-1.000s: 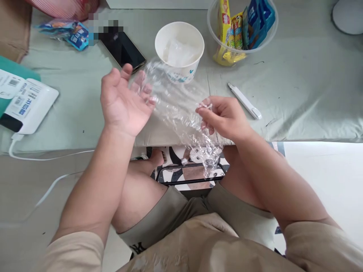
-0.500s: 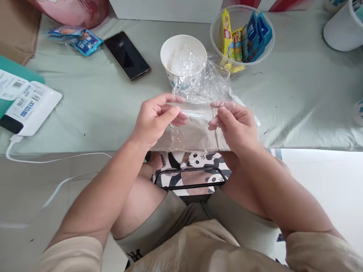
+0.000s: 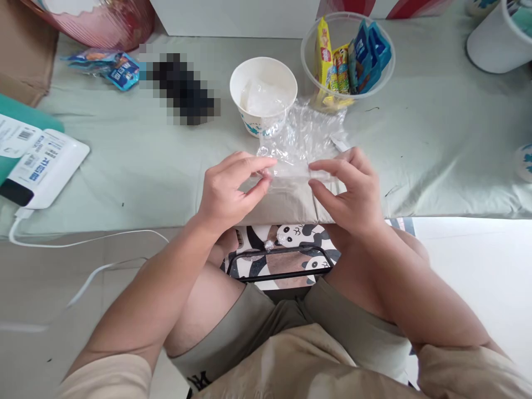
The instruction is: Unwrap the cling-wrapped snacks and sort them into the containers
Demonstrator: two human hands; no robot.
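Hands of one person meet over the near edge of a table covered in a pale green cloth (image 3: 436, 138). The left hand (image 3: 226, 191) and right hand (image 3: 353, 191) each pinch the near edge of a crumpled sheet of clear plastic film (image 3: 303, 138) between thumb and fingers. The hands are side by side with a small gap between them, and the film is stretched across it. The rest of the film lies on the cloth beyond the fingertips and reaches toward a white paper cup (image 3: 253, 124).

Little writing can be read. The cup has a blue print low on its wall, too small to make out. To its right, a clear tub (image 3: 386, 69) holds yellow and blue snack packets (image 3: 353, 55); their lettering is not legible. At far left a white box (image 3: 41, 166) carries barcode labels and blue printed characters that are also unreadable. A blue packet (image 3: 118, 69) lies at the far left of the cloth. Below the table edge, between the knees, a panda print (image 3: 299, 233) shows.
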